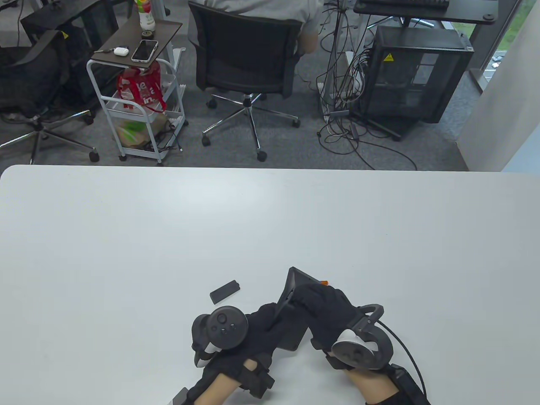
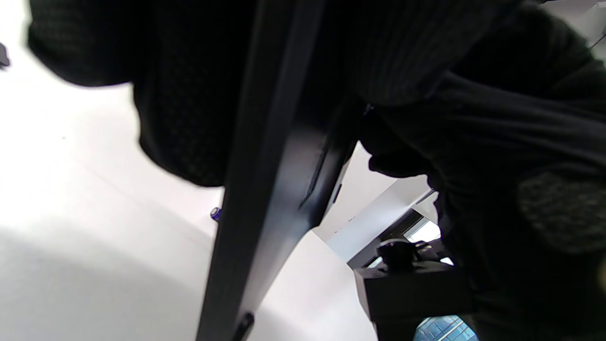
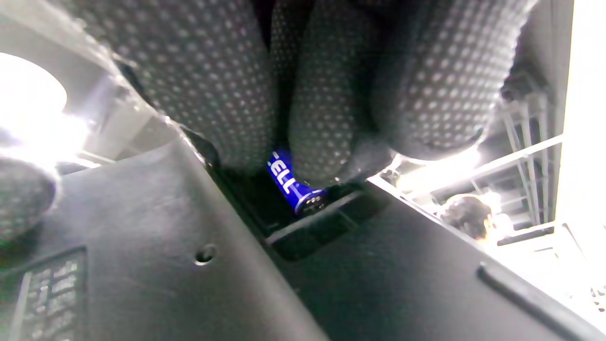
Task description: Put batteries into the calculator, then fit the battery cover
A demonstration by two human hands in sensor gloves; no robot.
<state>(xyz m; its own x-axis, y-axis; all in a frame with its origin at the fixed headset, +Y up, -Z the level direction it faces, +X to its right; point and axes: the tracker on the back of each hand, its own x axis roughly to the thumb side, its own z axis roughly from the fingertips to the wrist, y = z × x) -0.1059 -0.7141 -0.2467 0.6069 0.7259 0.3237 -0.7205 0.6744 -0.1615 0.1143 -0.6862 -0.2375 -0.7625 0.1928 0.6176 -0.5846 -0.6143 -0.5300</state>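
Left hand: the left hand (image 1: 257,333), in a black glove, grips the lower edge of the flat black plastic calculator (image 1: 293,312), low centre of the table view.
Right hand: the right hand (image 1: 327,301) curls over the calculator's raised top edge; its dotted fingertips (image 3: 326,128) press a blue cylindrical battery (image 3: 293,184) into the open battery bay.
Calculator: tilted up off the white table (image 1: 126,253), back side toward the right hand.
Cover: the small black rectangular battery cover (image 1: 225,291) lies flat just upper left of the hands, untouched.

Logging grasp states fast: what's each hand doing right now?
Left hand: grips the tilted calculator.
Right hand: fingers press a blue battery into the calculator's compartment.
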